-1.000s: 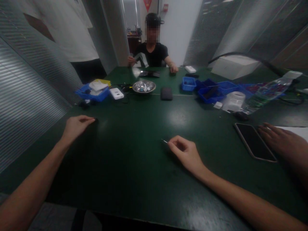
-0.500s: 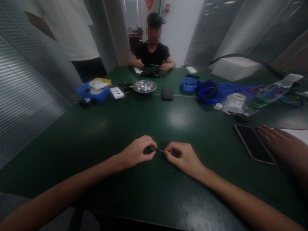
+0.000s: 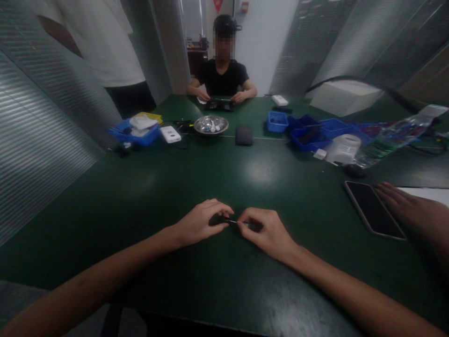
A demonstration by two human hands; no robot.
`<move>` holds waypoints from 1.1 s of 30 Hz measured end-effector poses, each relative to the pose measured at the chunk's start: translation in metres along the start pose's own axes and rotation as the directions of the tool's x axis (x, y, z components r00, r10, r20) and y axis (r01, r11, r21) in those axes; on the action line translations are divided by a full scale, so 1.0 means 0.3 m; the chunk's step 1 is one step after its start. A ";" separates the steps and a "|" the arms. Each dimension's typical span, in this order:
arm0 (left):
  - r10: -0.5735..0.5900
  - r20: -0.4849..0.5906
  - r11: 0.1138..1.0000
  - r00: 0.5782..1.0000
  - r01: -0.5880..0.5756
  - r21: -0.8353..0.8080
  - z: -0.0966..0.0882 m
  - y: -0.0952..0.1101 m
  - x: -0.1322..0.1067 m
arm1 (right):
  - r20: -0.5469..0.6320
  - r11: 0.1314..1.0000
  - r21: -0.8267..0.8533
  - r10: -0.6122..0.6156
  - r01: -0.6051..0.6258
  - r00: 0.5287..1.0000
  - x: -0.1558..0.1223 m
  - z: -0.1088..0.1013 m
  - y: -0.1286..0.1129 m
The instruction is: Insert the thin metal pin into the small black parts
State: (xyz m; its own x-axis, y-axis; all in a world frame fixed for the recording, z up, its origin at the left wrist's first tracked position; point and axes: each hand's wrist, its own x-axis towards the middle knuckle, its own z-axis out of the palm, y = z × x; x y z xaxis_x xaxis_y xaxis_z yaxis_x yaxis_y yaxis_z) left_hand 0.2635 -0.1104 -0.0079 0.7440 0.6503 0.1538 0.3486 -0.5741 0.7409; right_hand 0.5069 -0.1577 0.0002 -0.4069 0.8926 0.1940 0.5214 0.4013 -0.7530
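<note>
Low over the green table (image 3: 196,178), both my hands are on one small, slim, dark thing (image 3: 232,221) with a shiny metal stretch showing between them. My left hand (image 3: 203,222) has its thumb and fingers curled about the dark left end. On the other side, my right hand (image 3: 263,228) pinches the right end between thumb and fingertips. The fingers hide much of the thing, and it is too small and blurred to tell its kind.
A phone (image 3: 374,209) lies at the right beside another person's hand (image 3: 414,201). Farther back stand a metal bowl (image 3: 211,133), a black square object (image 3: 244,135), blue bins (image 3: 277,121) and a tilted plastic bottle (image 3: 389,142). A person (image 3: 224,77) sits opposite.
My left fingertips have loosened and shifted slightly along the slim thing, its dark end turning a little. My right hand has moved slightly left, narrowing the gap between my hands.
</note>
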 end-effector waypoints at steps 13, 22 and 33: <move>0.009 0.033 0.999 0.999 -0.010 0.041 -0.017 0.014 -0.022 | -0.038 0.998 0.037 0.059 -0.058 0.998 -0.006 -0.009 -0.002; -0.133 -0.035 0.980 0.990 0.137 0.145 -0.232 -0.162 -0.228 | -0.045 0.997 0.041 0.064 -0.062 0.997 -0.004 -0.008 -0.004; -0.517 -0.514 0.702 0.684 0.683 0.202 -0.677 -0.491 -0.438 | -0.043 0.997 0.030 0.072 -0.071 0.997 -0.008 -0.006 -0.012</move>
State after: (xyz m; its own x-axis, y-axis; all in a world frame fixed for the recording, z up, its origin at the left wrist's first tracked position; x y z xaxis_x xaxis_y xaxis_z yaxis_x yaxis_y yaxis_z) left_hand -0.0013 -0.0102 -0.0045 0.0357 0.9977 0.0580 0.8678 -0.0597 0.4933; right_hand 0.5074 -0.1609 0.0037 -0.3361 0.9271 0.1660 0.5259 0.3309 -0.7835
